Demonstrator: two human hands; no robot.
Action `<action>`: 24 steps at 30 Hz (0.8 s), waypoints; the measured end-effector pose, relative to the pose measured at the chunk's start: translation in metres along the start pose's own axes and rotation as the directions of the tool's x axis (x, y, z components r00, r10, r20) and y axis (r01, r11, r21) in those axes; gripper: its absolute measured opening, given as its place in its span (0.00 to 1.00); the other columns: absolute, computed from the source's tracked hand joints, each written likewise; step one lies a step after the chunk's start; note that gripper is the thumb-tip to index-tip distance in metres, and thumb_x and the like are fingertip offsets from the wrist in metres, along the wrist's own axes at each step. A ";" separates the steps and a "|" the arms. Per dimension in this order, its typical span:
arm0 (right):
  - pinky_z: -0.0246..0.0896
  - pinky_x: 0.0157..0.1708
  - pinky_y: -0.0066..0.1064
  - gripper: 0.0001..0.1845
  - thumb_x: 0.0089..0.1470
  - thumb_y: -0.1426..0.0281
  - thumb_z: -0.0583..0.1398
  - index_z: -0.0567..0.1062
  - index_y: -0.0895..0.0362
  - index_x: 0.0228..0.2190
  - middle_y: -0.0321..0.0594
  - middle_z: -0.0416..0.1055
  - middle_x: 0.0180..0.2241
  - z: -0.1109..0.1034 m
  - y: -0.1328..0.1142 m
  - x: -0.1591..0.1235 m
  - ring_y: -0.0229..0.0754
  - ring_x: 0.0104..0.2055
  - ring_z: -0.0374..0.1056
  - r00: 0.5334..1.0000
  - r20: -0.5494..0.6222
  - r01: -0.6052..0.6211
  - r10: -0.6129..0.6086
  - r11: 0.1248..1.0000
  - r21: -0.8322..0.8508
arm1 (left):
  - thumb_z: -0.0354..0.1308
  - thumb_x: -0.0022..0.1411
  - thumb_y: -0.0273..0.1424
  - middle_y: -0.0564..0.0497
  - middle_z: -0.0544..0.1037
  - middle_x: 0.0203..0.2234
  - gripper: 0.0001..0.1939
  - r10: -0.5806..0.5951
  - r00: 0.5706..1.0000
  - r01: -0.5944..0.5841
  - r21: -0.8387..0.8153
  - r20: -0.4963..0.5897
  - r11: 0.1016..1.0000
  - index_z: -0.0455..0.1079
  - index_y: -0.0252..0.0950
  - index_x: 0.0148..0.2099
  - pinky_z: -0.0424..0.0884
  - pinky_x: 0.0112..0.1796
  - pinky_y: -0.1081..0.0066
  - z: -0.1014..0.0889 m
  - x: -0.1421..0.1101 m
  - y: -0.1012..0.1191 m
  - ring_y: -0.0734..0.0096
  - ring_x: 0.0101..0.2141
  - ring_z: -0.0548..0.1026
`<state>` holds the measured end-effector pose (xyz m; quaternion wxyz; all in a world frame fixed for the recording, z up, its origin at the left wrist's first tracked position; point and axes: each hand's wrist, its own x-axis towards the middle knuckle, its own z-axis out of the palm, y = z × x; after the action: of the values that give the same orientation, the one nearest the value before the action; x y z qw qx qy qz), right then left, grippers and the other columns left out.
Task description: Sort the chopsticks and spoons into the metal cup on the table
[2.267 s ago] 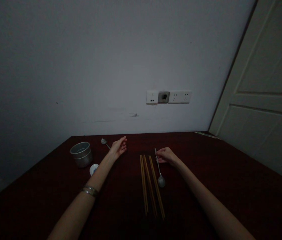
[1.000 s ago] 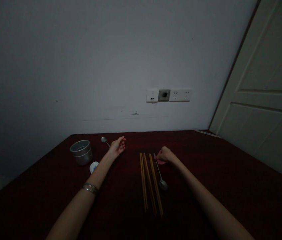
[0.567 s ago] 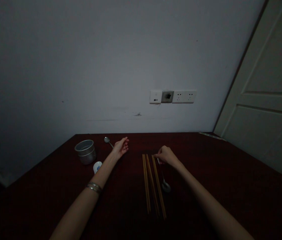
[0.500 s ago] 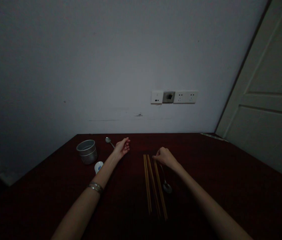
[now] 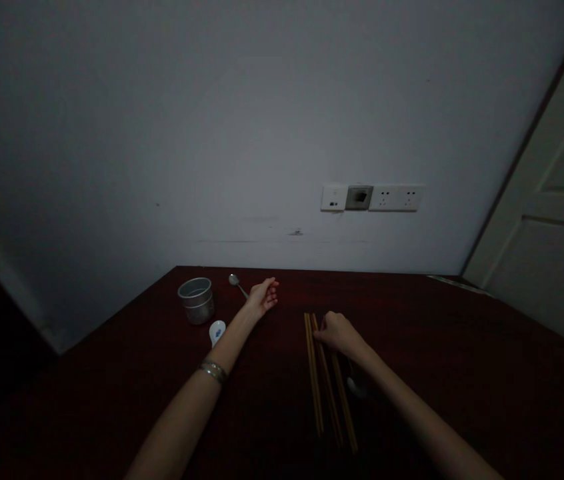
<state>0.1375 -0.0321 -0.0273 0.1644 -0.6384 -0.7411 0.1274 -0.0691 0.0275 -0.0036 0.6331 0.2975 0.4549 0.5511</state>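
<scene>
My left hand [image 5: 264, 297] rests above the table at centre left, palm turned inward, fingers loosely curled and apart, with nothing visible in it. A metal spoon [image 5: 235, 281] lies behind it, its handle running toward the wrist. Wooden chopsticks [image 5: 314, 373] lie lengthwise on the table in three narrow groups. My right hand [image 5: 341, 332] is over their far ends, thumb and fingers pinched at the middle group; the hand hides the top of the right group. A second spoon [image 5: 357, 388] lies under the right forearm, dim and partly hidden.
A grey metal cup [image 5: 197, 303] stands at the far left of the dark red table [image 5: 392, 300]. A white spoon with a blue mark [image 5: 217, 330] is partly behind the left forearm. Behind the table is a wall with sockets [image 5: 395, 197]; a door [image 5: 562, 233] is at right.
The view has turned left, so everything sits further right. Relative to the chopsticks, my right hand has moved left and nearer, from the right group to the middle one. My left hand is nearly unchanged.
</scene>
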 end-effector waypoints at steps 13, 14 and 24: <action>0.54 0.25 0.27 0.09 0.42 0.66 0.59 0.71 0.61 0.24 0.51 0.73 0.30 -0.005 -0.007 -0.004 0.46 0.32 0.70 1.000 0.026 -0.014 0.015 0.999 -0.046 | 0.58 0.51 0.33 0.57 0.65 0.13 0.09 -0.009 1.000 0.009 -0.012 0.013 1.000 0.68 0.31 0.28 0.61 0.18 0.79 -0.004 0.007 -0.005 0.83 0.14 0.63; 0.54 0.25 0.27 0.09 0.42 0.66 0.59 0.72 0.61 0.24 0.51 0.73 0.30 -0.006 -0.008 -0.004 0.46 0.32 0.70 0.999 0.032 -0.015 0.016 0.999 -0.045 | 0.58 0.51 0.33 0.57 0.65 0.13 0.09 -0.011 1.000 0.011 -0.009 0.012 1.000 0.68 0.31 0.28 0.61 0.18 0.79 -0.004 0.007 -0.005 0.83 0.14 0.63; 0.54 0.25 0.27 0.09 0.43 0.67 0.58 0.73 0.61 0.25 0.50 0.74 0.30 -0.010 -0.007 -0.005 0.46 0.32 0.70 0.998 0.058 0.014 -0.011 0.998 -0.054 | 0.57 0.52 0.33 0.57 0.64 0.14 0.08 -0.023 1.000 0.023 0.010 0.016 1.000 0.66 0.31 0.28 0.62 0.19 0.80 -0.006 0.006 -0.005 0.84 0.14 0.63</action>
<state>0.1356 -0.0383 -0.0159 0.1263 -0.6339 -0.7528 0.1247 -0.0722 0.0319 -0.0123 0.6415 0.3000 0.4560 0.5391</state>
